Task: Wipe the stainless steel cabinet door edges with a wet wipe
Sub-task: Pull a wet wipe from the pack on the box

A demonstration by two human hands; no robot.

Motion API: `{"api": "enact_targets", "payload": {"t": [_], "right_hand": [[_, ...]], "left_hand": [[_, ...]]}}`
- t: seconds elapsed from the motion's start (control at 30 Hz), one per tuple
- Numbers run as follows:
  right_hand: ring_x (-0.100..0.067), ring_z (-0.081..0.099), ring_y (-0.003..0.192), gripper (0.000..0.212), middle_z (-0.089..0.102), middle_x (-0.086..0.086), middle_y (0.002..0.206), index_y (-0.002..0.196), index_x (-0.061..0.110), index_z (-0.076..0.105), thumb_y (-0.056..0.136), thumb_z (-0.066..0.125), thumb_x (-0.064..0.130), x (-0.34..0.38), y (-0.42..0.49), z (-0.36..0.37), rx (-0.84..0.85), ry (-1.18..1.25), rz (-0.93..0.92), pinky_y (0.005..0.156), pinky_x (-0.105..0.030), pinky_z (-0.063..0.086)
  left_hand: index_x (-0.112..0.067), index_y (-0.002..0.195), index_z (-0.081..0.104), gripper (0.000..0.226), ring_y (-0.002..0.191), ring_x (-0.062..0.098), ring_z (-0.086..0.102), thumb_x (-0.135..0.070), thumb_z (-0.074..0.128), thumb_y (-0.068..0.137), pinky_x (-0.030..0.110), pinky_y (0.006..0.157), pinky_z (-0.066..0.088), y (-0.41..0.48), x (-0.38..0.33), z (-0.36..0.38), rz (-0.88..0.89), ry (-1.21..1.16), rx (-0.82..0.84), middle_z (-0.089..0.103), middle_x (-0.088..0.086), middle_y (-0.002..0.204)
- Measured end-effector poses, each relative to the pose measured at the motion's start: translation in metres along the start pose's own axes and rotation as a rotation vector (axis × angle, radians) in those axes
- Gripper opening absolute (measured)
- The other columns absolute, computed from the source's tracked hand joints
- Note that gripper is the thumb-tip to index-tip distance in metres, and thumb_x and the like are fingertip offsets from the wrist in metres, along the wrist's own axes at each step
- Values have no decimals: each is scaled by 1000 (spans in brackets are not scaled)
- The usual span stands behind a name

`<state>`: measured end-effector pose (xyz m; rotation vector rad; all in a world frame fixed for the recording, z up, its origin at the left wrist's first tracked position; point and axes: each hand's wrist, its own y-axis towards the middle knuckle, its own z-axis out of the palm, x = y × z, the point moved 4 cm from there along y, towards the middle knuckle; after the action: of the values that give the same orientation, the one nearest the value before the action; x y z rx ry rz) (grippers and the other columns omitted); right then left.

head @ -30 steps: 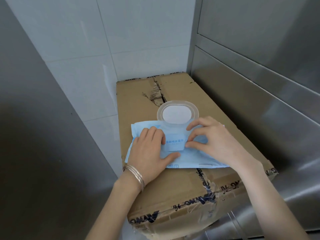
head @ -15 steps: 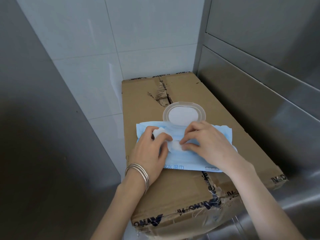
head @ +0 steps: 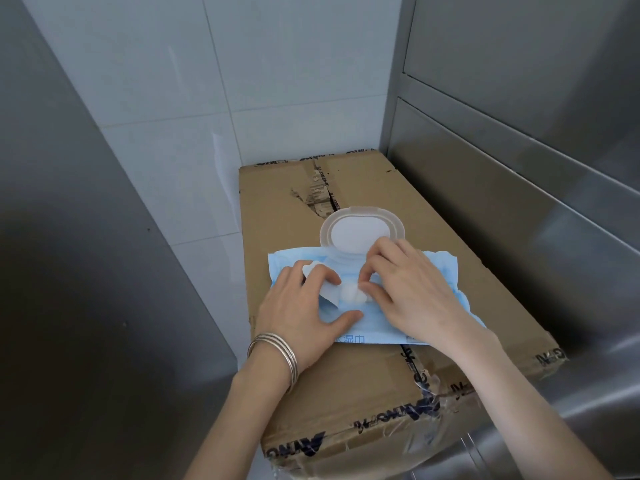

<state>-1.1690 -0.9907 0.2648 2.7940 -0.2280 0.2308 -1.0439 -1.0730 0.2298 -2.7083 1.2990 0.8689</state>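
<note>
Taped cardboard box (head: 381,386) nearest, brown and corrugated, with creased clear tape and dark print on its front edge; it serves as the surface. Thin silver bangles (head: 277,351) sit on the left wrist.

Left grip (head: 304,306) (bare hand): thumb pressed flat on the pack, fingers curled over the peeled seal flap (head: 327,294), a thin, whitish, bent sticker. Right grip (head: 415,292): thumb and forefinger pinched together on the wet wipe (head: 349,292), a small white crumpled tuft at the pack's opening, between both hands.

Wipe pack (head: 446,268) is soft light-blue film, flat and rectangular with crimped ends. It lies on the box top with its long axis left-right, across the box's length. How many wipes are inside, cannot tell.

Its lid (head: 362,232), an oval of translucent plastic, is flipped open toward the far side. Past it the box's top seam is torn.

Glossy white tiled wall (head: 277,81) stands behind. Brushed steel cabinet (head: 519,220) rises at right, touching the box, and a steel panel (head: 69,271) at left.
</note>
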Motion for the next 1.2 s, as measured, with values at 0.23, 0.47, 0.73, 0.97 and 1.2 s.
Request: {"api": "enact_targets", "payload": {"t": [0.23,0.47,0.73,0.97,1.2], "right_hand": [[-19,49,89,9,47,-2,101,87,11,58,89,53,18,-15,-4,-45,-383,136,155,60,-28,40],[1,40,86,7,40,1,100,85,4,57,88,51,7,-46,-34,-90,-674,177,190,71,-9,36],[-18,56,91,4,58,-1,108,92,6,52,90,50,4,-54,-47,-88,-576,175,248,72,-36,47],[-21,59,88,13,62,-1,101,96,29,38,94,40,17,-51,-56,-88,-699,224,290,66,-26,40],[-21,48,77,2,52,0,85,93,12,47,94,47,11,-50,-56,-84,-661,183,331,62,-26,32]], "left_hand": [[-40,102,43,41,88,7,32,-67,58,75,23,64,18,3,-3,1,-17,123,58,35,-20,100],[-37,106,48,41,89,8,32,-64,58,77,22,69,21,5,-4,2,-12,136,40,36,-18,102],[-27,114,63,40,97,21,50,-36,76,77,34,78,42,1,-18,-5,125,97,-43,52,0,116],[-23,133,53,51,115,14,47,-3,59,85,23,94,27,-2,-25,4,365,29,24,60,-8,118],[-31,125,56,38,125,5,40,-12,43,95,16,94,15,1,-27,11,399,141,95,50,-21,132]]}}
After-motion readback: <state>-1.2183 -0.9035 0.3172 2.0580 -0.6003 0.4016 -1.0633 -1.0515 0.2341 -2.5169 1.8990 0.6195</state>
